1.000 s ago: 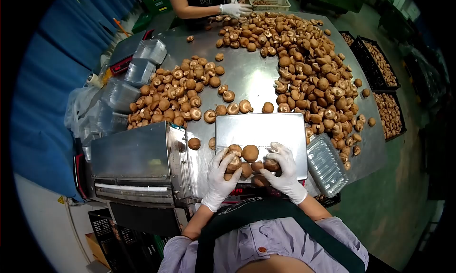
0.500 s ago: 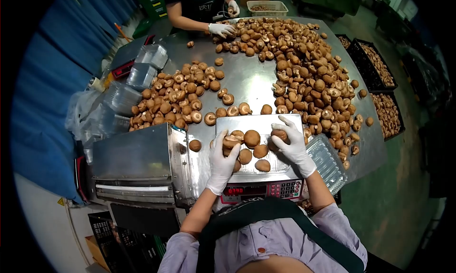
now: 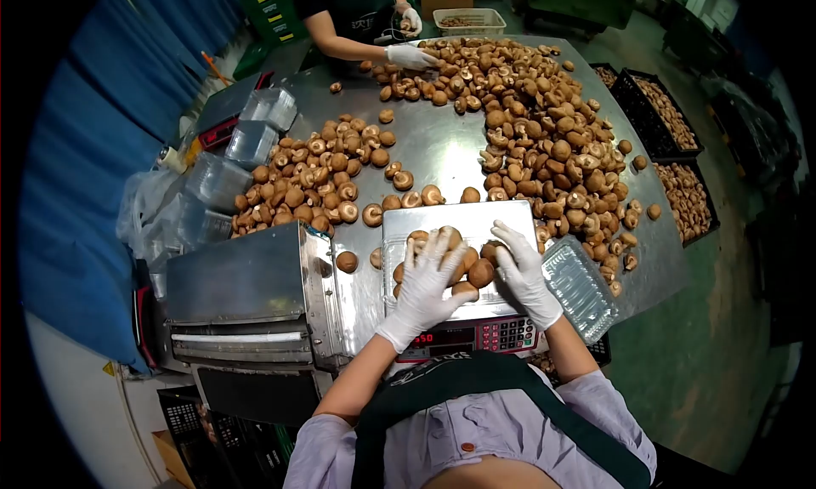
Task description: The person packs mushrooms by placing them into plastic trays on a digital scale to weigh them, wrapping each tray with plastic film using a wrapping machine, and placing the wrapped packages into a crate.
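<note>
Several brown mushrooms (image 3: 481, 273) rest on the silver pan of a scale (image 3: 501, 215), whose red display is lit below the pan. My left hand (image 3: 425, 289), in a white glove, lies over the mushrooms on the left half of the pan with its fingers spread. My right hand (image 3: 524, 272), also gloved, is at the pan's right side, its fingers apart and touching or beside a mushroom. A clear plastic tray (image 3: 580, 289) lies just right of the scale.
Mushrooms form a large heap (image 3: 552, 140) at the right and a smaller one (image 3: 314, 170) at the left. Clear trays (image 3: 218, 181) are stacked at the far left, behind a metal machine (image 3: 238, 276). Across the table a co-worker's gloved hand (image 3: 411, 57) touches mushrooms.
My left hand has moved right, over the mushrooms, which now sit closer together. My right hand has let go of the mushroom it held. The co-worker's hand has moved slightly right.
</note>
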The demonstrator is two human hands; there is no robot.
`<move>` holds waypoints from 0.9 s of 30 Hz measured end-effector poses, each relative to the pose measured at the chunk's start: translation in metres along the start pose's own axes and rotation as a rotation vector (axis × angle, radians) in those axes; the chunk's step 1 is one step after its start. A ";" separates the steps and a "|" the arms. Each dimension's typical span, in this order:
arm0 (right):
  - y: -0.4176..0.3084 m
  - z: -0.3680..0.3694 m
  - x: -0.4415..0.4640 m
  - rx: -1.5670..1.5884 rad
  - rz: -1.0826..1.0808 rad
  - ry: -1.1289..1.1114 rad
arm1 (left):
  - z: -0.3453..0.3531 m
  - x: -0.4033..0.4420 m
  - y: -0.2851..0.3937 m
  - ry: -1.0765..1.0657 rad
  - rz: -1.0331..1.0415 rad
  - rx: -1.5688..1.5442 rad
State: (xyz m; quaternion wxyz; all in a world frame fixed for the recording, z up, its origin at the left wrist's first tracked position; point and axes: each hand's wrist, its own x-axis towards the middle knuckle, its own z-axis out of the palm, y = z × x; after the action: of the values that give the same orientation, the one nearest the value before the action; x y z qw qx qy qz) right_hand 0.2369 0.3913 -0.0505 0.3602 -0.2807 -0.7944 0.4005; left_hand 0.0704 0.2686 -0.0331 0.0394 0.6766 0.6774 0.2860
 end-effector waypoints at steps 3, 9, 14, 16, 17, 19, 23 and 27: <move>0.001 -0.021 -0.006 -0.070 0.073 0.098 | -0.021 -0.010 -0.013 0.127 -0.182 -0.225; 0.001 -0.044 -0.016 -0.026 0.168 0.167 | -0.058 -0.034 -0.056 0.447 -0.472 -0.253; -0.019 -0.030 0.000 -0.025 0.195 -0.004 | -0.063 -0.044 -0.072 0.489 -0.524 -0.312; -0.028 -0.016 0.013 -0.015 0.205 -0.089 | -0.059 -0.039 -0.070 0.438 -0.537 -0.351; -0.034 -0.009 0.020 -0.025 0.171 -0.110 | -0.056 -0.036 -0.069 0.402 -0.548 -0.385; -0.048 0.007 0.033 -0.107 0.103 -0.145 | -0.051 -0.026 -0.062 0.341 -0.577 -0.387; -0.050 0.044 0.049 -0.499 -0.134 -0.207 | -0.026 -0.004 -0.065 0.136 -0.453 -0.249; -0.048 0.070 0.046 -0.547 0.051 -0.303 | 0.002 0.011 -0.066 -0.027 -0.430 -0.134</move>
State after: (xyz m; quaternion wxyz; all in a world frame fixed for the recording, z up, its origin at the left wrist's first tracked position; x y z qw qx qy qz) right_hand 0.1466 0.3698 -0.0240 0.1385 -0.3241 -0.9101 0.2180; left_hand 0.0111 0.2844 -0.0601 0.1532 0.5163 0.7849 0.3064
